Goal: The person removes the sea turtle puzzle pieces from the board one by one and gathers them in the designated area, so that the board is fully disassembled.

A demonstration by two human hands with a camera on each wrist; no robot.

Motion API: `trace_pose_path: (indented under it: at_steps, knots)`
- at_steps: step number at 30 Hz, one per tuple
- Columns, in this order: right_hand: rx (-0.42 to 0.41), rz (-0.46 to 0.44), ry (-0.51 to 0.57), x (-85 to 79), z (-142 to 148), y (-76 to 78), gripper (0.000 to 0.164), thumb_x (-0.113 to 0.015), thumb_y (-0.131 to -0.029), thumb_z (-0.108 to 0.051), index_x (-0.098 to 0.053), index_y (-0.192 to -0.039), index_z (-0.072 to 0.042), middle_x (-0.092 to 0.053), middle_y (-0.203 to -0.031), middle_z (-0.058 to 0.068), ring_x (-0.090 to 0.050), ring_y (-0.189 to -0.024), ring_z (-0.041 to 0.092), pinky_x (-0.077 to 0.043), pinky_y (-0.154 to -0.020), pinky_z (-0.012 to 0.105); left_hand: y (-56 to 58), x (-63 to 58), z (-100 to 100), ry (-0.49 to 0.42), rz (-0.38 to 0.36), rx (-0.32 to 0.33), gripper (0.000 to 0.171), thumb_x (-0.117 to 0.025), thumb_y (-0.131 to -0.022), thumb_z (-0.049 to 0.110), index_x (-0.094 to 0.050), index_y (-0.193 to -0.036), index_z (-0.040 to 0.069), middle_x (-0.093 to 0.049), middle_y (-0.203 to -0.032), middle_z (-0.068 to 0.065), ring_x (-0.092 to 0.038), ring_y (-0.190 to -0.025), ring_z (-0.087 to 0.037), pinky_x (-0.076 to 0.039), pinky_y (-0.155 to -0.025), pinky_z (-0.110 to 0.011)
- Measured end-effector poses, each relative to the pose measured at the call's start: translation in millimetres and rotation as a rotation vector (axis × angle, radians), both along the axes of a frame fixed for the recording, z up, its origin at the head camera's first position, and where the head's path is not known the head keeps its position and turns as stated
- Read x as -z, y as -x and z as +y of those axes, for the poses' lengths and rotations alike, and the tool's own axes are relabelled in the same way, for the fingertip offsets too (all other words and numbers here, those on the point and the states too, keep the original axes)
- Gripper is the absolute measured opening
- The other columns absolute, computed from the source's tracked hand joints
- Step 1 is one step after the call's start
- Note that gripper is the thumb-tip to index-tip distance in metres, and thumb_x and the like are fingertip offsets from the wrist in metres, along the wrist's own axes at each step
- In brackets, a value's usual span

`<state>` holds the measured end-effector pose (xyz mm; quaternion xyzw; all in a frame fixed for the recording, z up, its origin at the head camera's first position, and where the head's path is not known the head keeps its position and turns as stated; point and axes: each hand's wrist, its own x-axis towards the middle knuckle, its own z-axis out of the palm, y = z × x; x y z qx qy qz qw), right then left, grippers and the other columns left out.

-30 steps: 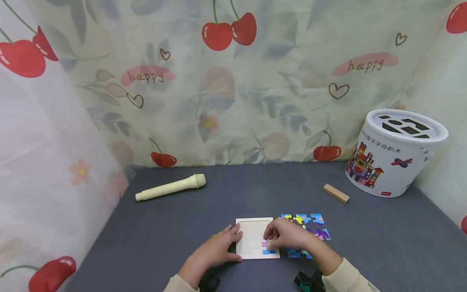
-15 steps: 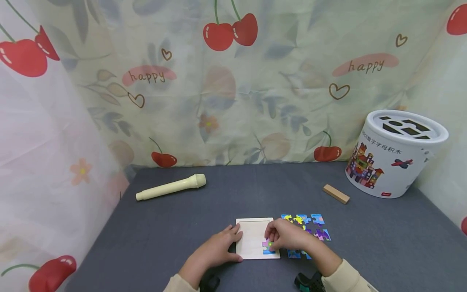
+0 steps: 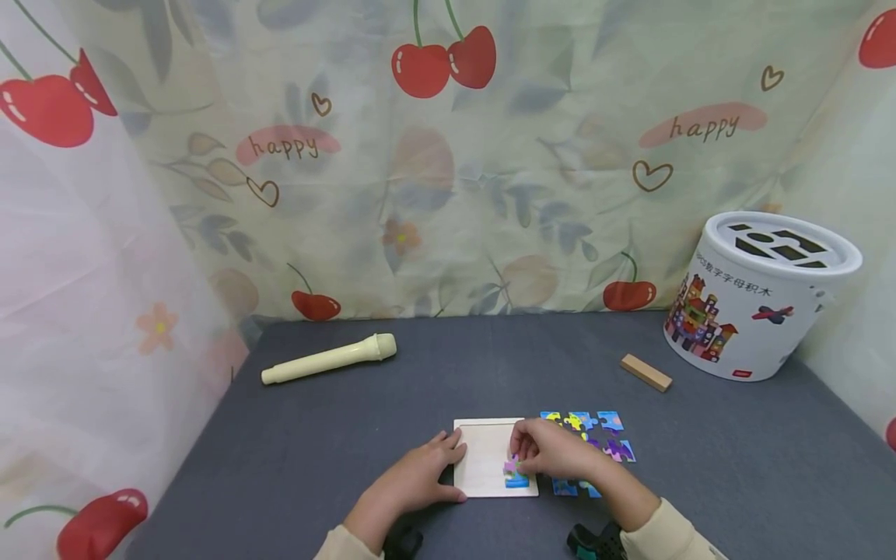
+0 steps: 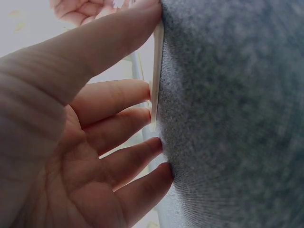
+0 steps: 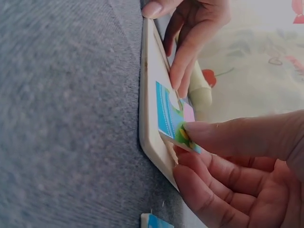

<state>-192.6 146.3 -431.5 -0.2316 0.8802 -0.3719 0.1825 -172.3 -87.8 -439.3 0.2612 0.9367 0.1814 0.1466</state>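
Note:
A pale wooden puzzle tray (image 3: pixel 483 459) lies near the front of the table. My left hand (image 3: pixel 418 476) rests against its left side, the thumb at the near corner and the extended fingers (image 4: pixel 116 95) touching the edge. With my right hand (image 3: pixel 553 451) I pinch a jigsaw piece (image 5: pixel 168 109) over the tray's near right corner. It is blue, green and pink. In the right wrist view the piece sits slightly tilted, its right end raised off the tray, the thumb on its top face. Several loose jigsaw pieces (image 3: pixel 609 421) lie right of the tray, partly hidden by my right hand.
A cream toy microphone (image 3: pixel 329 362) lies at the back left. At the back right stand a white block bucket (image 3: pixel 756 303) and, before it, a small wooden block (image 3: pixel 646 373). A printed curtain (image 3: pixel 448 194) closes off the back.
My right fingers have shifted slightly right, still pinching the jigsaw piece at the tray's near right corner. The left hand stays against the tray.

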Motion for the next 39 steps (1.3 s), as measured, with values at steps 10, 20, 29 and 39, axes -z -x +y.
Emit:
trace_pose_path:
  at_steps: [10, 20, 29, 39]
  knots:
    - [-0.008, -0.086, 0.109, 2.0, 12, 0.4, 0.011, -0.065, -0.081, -0.003, -0.058, -0.089, -0.002, -0.055, -0.066, 0.0, -0.052, -0.059, 0.01, -0.045, -0.053, 0.023, 0.0, 0.4, 0, -0.003, -0.002, 0.001, 0.068, -0.075, -0.076, 0.033, -0.051, -0.134, 0.009, -0.039, -0.147, -0.009, -0.033, -0.137, -0.032, -0.036, -0.104, -0.048]
    - [0.005, -0.205, 0.201, 1.7, 47, -6.5, 0.014, -0.062, -0.083, -0.003, -0.055, -0.094, 0.004, -0.055, -0.067, 0.002, -0.052, -0.059, 0.012, -0.048, -0.054, 0.027, 0.2, 0.7, 0, -0.011, -0.011, 0.004, 0.069, -0.075, -0.076, 0.033, -0.05, -0.135, 0.009, -0.038, -0.148, -0.01, -0.032, -0.137, -0.033, -0.036, -0.104, -0.05]
    - [0.011, -0.199, 0.19, 0.7, 75, -10.5, 0.015, -0.061, -0.085, -0.004, -0.055, -0.096, 0.005, -0.057, -0.07, 0.004, -0.052, -0.058, 0.009, -0.048, -0.053, 0.025, -0.7, 0.0, -2, -0.04, -0.008, 0.006, 0.069, -0.076, -0.076, 0.032, -0.05, -0.135, 0.007, -0.037, -0.148, -0.012, -0.032, -0.137, -0.035, -0.036, -0.103, -0.053]
    - [0.06, -0.218, 0.179, -4.1, 107, -17.2, 0.023, -0.061, -0.09, -0.013, -0.055, -0.101, 0.006, -0.058, -0.078, 0.003, -0.053, -0.064, 0.008, -0.05, -0.057, 0.024, -0.9, -0.5, -1, -0.031, -0.023, -0.002, 0.068, -0.075, -0.077, 0.032, -0.05, -0.135, 0.007, -0.037, -0.148, -0.01, -0.032, -0.138, -0.033, -0.035, -0.104, -0.052]
